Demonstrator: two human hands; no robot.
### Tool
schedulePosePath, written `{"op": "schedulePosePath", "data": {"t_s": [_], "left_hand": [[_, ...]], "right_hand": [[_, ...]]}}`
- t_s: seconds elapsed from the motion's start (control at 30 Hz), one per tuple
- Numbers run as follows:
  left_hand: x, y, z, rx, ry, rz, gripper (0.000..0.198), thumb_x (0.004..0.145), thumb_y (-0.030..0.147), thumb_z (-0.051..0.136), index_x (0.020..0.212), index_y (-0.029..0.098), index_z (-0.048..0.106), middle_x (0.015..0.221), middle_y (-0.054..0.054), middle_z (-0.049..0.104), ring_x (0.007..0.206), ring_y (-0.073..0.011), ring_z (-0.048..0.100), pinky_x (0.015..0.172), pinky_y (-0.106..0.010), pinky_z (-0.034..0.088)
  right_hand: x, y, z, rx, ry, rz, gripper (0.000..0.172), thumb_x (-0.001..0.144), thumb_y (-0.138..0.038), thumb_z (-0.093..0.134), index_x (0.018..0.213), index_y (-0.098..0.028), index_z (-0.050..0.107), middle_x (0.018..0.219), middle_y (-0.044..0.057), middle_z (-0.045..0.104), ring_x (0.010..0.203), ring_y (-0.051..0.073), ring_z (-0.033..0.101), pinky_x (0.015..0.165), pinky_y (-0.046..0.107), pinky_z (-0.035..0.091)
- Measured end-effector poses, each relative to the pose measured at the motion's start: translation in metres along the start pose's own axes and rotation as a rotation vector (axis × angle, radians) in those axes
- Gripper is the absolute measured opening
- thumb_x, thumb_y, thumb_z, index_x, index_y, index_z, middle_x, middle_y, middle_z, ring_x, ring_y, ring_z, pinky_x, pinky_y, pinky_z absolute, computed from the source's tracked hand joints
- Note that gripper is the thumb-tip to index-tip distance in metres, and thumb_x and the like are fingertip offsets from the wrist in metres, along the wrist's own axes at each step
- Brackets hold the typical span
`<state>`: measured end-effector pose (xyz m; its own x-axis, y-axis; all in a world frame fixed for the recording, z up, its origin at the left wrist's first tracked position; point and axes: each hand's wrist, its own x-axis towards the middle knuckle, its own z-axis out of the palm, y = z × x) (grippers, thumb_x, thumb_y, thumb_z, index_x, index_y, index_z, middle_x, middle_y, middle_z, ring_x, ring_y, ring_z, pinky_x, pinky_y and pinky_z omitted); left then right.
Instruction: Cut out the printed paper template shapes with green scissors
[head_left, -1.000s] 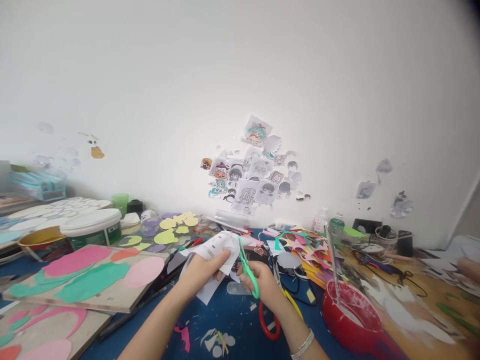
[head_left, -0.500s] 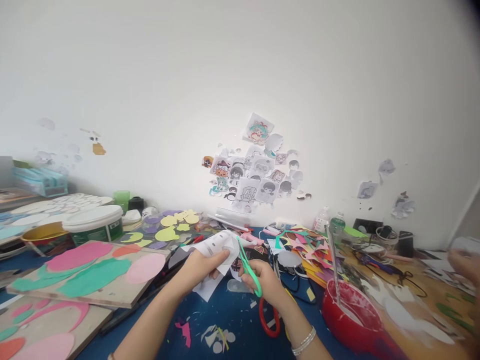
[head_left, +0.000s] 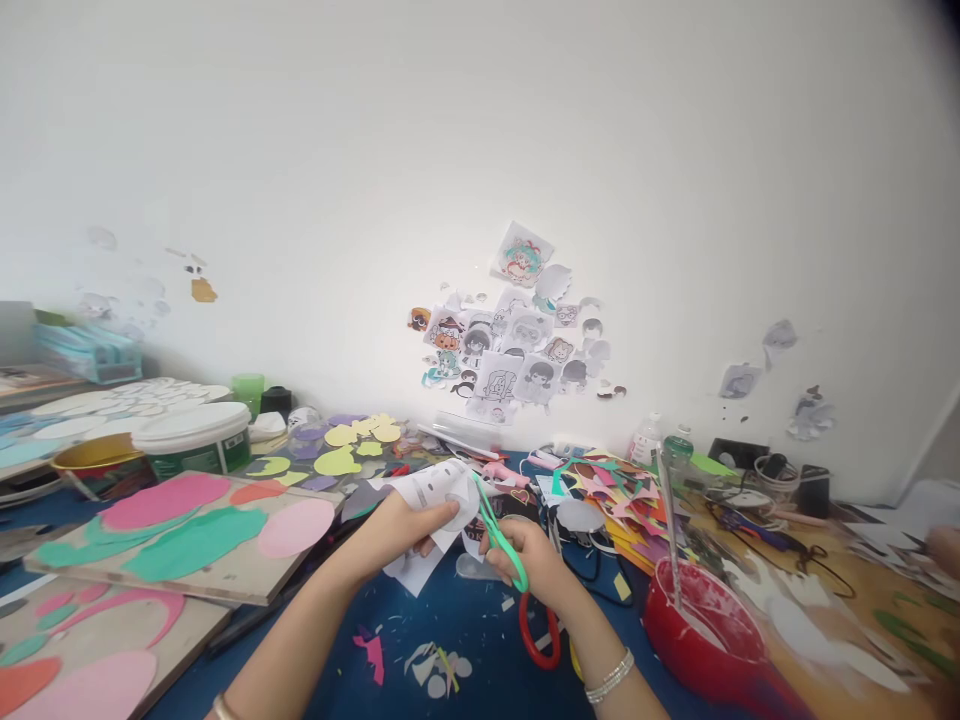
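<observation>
My left hand [head_left: 416, 520] pinches a white sheet of paper [head_left: 429, 487] with dark printed marks, thumb on top. My right hand [head_left: 529, 555] grips green-handled scissors [head_left: 495, 530], whose blades point up and left at the sheet's right edge. Whether the blades are closed on the paper I cannot make out. Under my left hand hangs more white paper [head_left: 415, 572]. Below my right wrist lies a red scissor handle [head_left: 538, 630] on the blue table. Small paper scraps [head_left: 437, 668] and a pink scrap [head_left: 370, 655] lie in front of me.
Boards with coloured cut-outs [head_left: 195, 540] and a white-lidded tub [head_left: 193, 440] stand at left. To the right are a red pot [head_left: 701, 620] holding a stick, and a pile of coloured paper [head_left: 619, 495]. A person's hand [head_left: 943, 550] shows at the far right edge.
The view has shifted slightly, moving the background a little to the right on the left side. Both hands stay nearly in place on paper and scissors. The other person's hand has drawn rightward.
</observation>
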<state>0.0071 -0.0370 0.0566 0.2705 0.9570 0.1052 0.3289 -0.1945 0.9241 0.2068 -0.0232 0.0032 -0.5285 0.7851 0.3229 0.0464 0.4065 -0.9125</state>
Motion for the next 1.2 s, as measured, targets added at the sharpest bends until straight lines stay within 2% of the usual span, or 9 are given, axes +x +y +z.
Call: {"op": "schedulePosePath", "data": {"t_s": [0.17, 0.53, 0.83, 1.03, 1.2], "left_hand": [[-0.003, 0.003, -0.001, 0.008, 0.002, 0.014, 0.035, 0.070, 0.049, 0.050, 0.057, 0.016, 0.050, 0.039, 0.005, 0.043, 0.039, -0.0088, 0.038, 0.044, -0.021, 0.032], [0.001, -0.010, -0.008, 0.010, -0.090, 0.050, 0.037, 0.070, 0.052, 0.050, 0.066, 0.016, 0.054, 0.041, 0.004, 0.045, 0.039, -0.0093, 0.040, 0.041, -0.020, 0.033], [0.001, -0.009, -0.009, -0.019, -0.113, 0.051, 0.036, 0.070, 0.050, 0.051, 0.070, 0.015, 0.057, 0.040, 0.005, 0.044, 0.038, -0.0084, 0.039, 0.041, -0.020, 0.034], [0.003, -0.013, -0.010, -0.045, -0.099, 0.023, 0.035, 0.068, 0.048, 0.056, 0.081, 0.016, 0.057, 0.050, 0.004, 0.049, 0.038, -0.0065, 0.038, 0.041, -0.019, 0.035], [0.002, -0.013, -0.010, -0.071, -0.130, 0.024, 0.032, 0.067, 0.047, 0.056, 0.076, 0.016, 0.056, 0.049, 0.005, 0.048, 0.037, -0.0056, 0.036, 0.039, -0.018, 0.032]], "right_hand": [[0.001, 0.000, -0.001, 0.009, -0.025, -0.007, 0.037, 0.071, -0.048, 0.059, 0.076, -0.011, 0.060, 0.044, -0.006, 0.042, 0.038, 0.006, 0.036, 0.040, 0.019, 0.029], [0.000, 0.008, -0.005, -0.007, -0.052, 0.022, 0.033, 0.073, -0.044, 0.060, 0.078, -0.012, 0.059, 0.047, -0.005, 0.043, 0.041, 0.006, 0.037, 0.041, 0.019, 0.031], [-0.001, 0.003, -0.004, -0.022, -0.065, 0.052, 0.031, 0.073, -0.042, 0.060, 0.077, -0.012, 0.060, 0.048, -0.005, 0.043, 0.042, 0.007, 0.037, 0.042, 0.019, 0.031], [-0.001, 0.002, -0.004, -0.005, -0.083, 0.042, 0.029, 0.074, -0.040, 0.060, 0.079, -0.012, 0.060, 0.048, -0.005, 0.044, 0.043, 0.007, 0.038, 0.042, 0.019, 0.032], [-0.001, 0.001, -0.002, -0.003, -0.082, 0.045, 0.031, 0.073, -0.041, 0.060, 0.081, -0.011, 0.060, 0.047, -0.005, 0.044, 0.042, 0.006, 0.037, 0.043, 0.019, 0.032]]}}
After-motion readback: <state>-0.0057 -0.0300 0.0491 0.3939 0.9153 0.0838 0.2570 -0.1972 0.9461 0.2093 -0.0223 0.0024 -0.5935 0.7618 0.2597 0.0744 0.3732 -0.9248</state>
